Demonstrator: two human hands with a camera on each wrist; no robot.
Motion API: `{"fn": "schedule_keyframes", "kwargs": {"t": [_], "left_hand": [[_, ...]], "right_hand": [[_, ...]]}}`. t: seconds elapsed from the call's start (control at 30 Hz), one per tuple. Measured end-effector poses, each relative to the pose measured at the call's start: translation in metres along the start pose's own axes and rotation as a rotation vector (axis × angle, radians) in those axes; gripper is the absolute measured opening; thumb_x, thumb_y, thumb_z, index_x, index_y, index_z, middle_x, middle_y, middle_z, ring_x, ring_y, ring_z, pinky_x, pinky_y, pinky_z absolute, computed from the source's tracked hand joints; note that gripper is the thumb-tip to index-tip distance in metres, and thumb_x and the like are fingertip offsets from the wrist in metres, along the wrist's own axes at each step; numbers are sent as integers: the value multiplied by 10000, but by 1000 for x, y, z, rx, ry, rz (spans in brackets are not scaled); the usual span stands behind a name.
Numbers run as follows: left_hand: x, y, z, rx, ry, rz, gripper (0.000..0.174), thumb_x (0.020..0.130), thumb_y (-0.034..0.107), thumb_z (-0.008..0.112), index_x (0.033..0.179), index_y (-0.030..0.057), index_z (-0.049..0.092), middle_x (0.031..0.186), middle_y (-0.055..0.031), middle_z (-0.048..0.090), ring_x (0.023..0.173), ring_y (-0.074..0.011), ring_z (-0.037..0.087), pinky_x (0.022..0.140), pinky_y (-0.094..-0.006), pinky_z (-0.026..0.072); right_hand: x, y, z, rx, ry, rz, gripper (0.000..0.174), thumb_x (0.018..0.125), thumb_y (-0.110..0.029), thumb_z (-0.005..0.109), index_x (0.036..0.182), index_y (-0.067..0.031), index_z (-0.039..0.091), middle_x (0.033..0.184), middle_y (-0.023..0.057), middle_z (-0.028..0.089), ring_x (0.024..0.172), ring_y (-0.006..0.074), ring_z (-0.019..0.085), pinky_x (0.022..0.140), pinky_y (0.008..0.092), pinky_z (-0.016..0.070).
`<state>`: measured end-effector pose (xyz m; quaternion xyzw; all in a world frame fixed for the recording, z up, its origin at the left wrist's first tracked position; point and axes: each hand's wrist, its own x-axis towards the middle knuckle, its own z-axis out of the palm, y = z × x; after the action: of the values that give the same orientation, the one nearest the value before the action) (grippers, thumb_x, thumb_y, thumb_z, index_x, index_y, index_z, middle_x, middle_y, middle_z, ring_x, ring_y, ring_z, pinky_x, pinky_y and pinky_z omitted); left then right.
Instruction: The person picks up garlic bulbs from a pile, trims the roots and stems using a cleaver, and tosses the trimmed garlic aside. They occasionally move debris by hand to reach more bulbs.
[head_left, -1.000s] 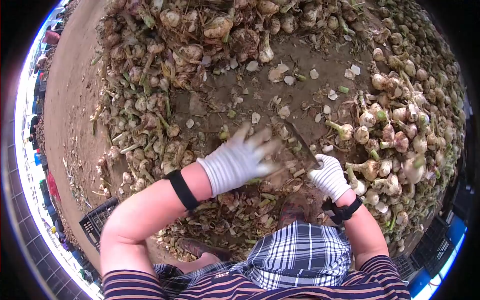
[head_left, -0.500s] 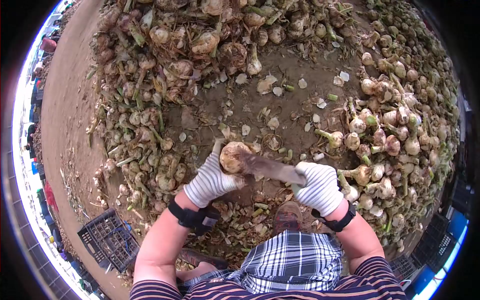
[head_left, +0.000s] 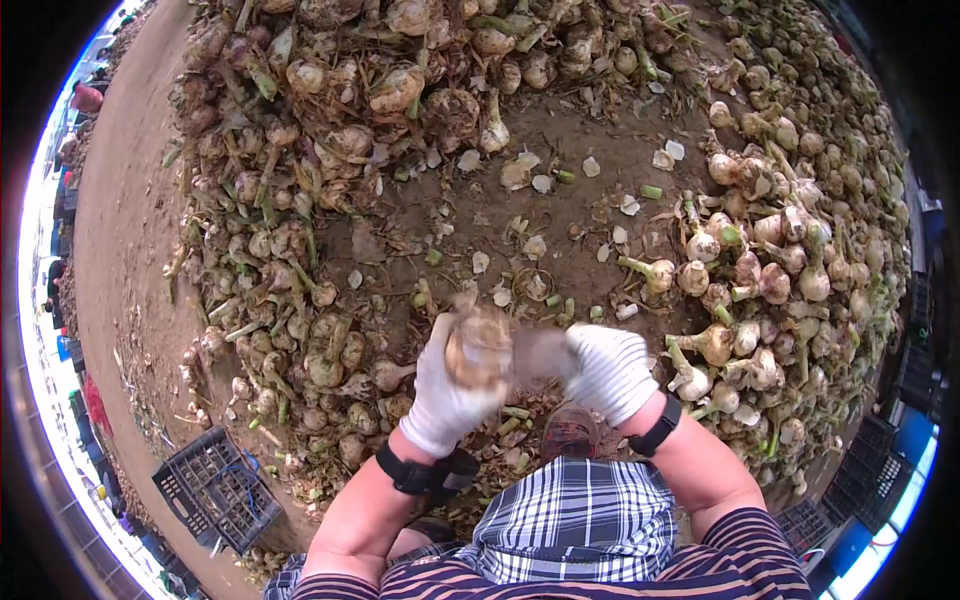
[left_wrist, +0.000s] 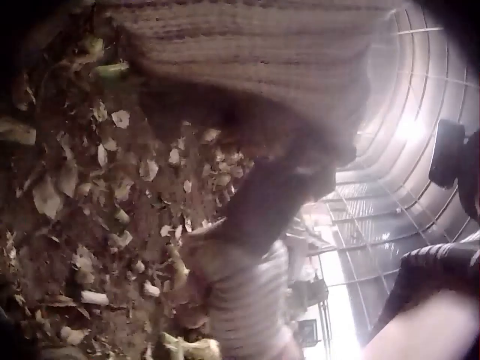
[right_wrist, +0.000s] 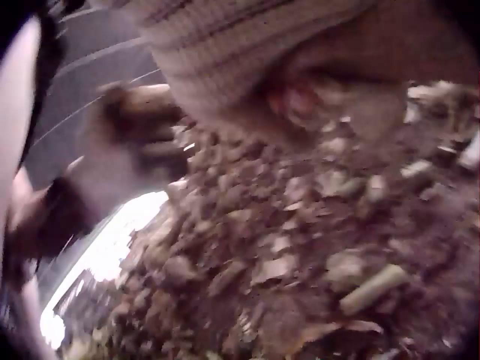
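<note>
In the head view my left hand (head_left: 440,408), in a white knit glove, grips a large garlic bulb (head_left: 482,348) over the littered ground. My right hand (head_left: 612,374), gloved alike, holds a knife whose broad blade (head_left: 543,356) is blurred and reaches the bulb's right side. The right hand's fingers cover the handle. From the left wrist, the dark blade (left_wrist: 262,202) runs between the left glove (left_wrist: 255,45) and the striped right glove (left_wrist: 251,304). The right wrist view shows the left hand (right_wrist: 112,169) blurred at the left.
Heaps of stemmed garlic (head_left: 265,240) lie at the left and far side; a heap of mostly trimmed bulbs (head_left: 770,270) lies at the right. Peel and stem pieces (head_left: 480,262) litter the soil between them. A black crate (head_left: 218,490) stands at lower left. A shoe (head_left: 572,432) is below my hands.
My left hand went from spread and empty to gripping a garlic bulb, then drew slightly closer to the body. The knife in my right hand swung left to meet the bulb.
</note>
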<state>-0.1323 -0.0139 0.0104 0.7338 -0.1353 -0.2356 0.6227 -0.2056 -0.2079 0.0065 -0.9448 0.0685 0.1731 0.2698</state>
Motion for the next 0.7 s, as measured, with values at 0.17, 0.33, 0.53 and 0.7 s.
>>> {"fn": "schedule_keyframes", "kwargs": {"t": [0.17, 0.33, 0.53, 0.7], "left_hand": [[7, 11, -18, 304, 83, 292, 636, 642, 311, 805, 1130, 52, 490, 1043, -116, 567, 913, -230, 595, 743, -352, 529], [23, 6, -32, -329, 45, -68, 264, 857, -7, 614, 1097, 60, 529, 1020, -86, 590, 909, -153, 579, 813, -255, 493], [35, -35, -40, 326, 493, -322, 231, 890, 38, 576, 1119, 10, 558, 1032, -81, 626, 917, -138, 575, 832, -274, 482], [20, -18, 10, 894, -277, 57, 489, 703, 306, 706, 1123, 94, 574, 1003, -140, 586, 913, -245, 573, 816, -392, 497]], "right_hand": [[-10, 68, 17, -44, 40, 462, 249, 727, -202, 618, 954, -106, 653, 789, 153, 664, 765, 342, 641, 707, 425, 509], [-8, 47, 20, 415, 227, 297, 89, 709, -163, 602, 756, -91, 625, 667, 153, 609, 643, 338, 596, 598, 375, 489], [0, 37, 39, 858, 63, 370, 70, 703, -43, 577, 772, -41, 588, 607, 21, 535, 553, 100, 471, 526, 261, 398], [-11, 48, 32, 828, 155, 442, 104, 725, -26, 574, 823, -17, 606, 609, -18, 542, 541, 61, 445, 508, 234, 385]]}}
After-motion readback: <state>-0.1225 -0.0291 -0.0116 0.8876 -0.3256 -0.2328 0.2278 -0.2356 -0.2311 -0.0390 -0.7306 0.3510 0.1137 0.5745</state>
